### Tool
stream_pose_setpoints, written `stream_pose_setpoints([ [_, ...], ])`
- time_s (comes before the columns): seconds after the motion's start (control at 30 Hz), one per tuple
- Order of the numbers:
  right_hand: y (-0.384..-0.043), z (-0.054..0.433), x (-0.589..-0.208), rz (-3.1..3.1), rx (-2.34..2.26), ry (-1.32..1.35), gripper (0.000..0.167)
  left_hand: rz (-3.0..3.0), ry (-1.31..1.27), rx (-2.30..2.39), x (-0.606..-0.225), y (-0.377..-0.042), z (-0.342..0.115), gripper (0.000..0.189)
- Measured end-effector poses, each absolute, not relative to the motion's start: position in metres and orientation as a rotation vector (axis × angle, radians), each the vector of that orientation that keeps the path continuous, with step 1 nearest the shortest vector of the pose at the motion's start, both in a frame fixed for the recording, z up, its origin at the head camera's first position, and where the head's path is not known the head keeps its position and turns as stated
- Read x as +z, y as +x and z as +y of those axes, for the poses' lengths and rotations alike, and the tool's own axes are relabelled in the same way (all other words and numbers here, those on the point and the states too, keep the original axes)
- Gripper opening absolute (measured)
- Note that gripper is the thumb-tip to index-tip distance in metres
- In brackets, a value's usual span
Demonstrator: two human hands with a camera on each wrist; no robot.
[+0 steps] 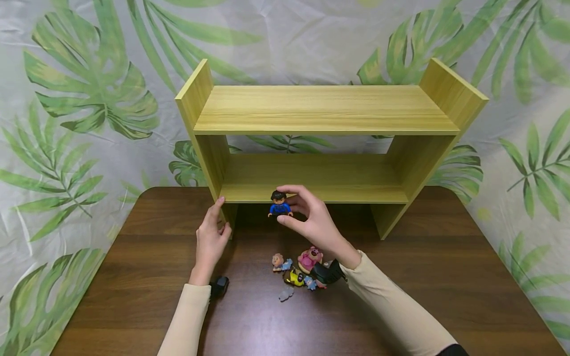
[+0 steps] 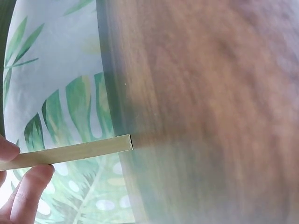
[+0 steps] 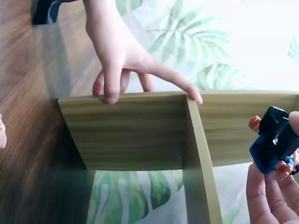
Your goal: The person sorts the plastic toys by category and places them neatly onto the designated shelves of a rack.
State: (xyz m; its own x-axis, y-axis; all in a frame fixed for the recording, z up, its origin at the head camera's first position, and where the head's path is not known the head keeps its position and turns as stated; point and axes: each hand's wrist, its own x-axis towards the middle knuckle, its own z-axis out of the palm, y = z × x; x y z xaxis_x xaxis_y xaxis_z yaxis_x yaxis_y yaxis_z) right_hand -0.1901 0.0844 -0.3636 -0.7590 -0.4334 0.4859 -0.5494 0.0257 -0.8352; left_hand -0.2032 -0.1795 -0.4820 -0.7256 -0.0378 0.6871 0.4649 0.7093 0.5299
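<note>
My right hand (image 1: 313, 217) pinches a toy figure (image 1: 279, 203) with black hair and a blue top between thumb and fingers. It holds the figure in front of the middle board of a wooden shelf (image 1: 311, 193). In the right wrist view the underside of the toy figure (image 3: 274, 140) faces the camera, dark and hollow. My left hand (image 1: 211, 242) grips the front edge of the shelf's left side panel. The left wrist view has fingers (image 2: 33, 186) on both sides of that panel (image 2: 84, 150). One finger reaches to the board's corner in the right wrist view.
Several small toys lie in a cluster below the right forearm: a pink bear (image 1: 309, 259), a lion-like figure (image 1: 278, 262), a yellow and black one (image 1: 294, 278) and a grey piece (image 1: 286, 294). The shelf stands at the back of the brown table (image 1: 147, 277), before a leaf-patterned cloth (image 1: 289, 44).
</note>
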Motion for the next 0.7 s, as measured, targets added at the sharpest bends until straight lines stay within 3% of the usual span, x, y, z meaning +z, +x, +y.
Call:
stream_pose_setpoints([
  [0.7,-0.224,0.049,-0.361,-2.145,1.8,1.102,0.051,-2.198,-0.314,-0.937,-0.482,-0.202,-0.178,0.082],
])
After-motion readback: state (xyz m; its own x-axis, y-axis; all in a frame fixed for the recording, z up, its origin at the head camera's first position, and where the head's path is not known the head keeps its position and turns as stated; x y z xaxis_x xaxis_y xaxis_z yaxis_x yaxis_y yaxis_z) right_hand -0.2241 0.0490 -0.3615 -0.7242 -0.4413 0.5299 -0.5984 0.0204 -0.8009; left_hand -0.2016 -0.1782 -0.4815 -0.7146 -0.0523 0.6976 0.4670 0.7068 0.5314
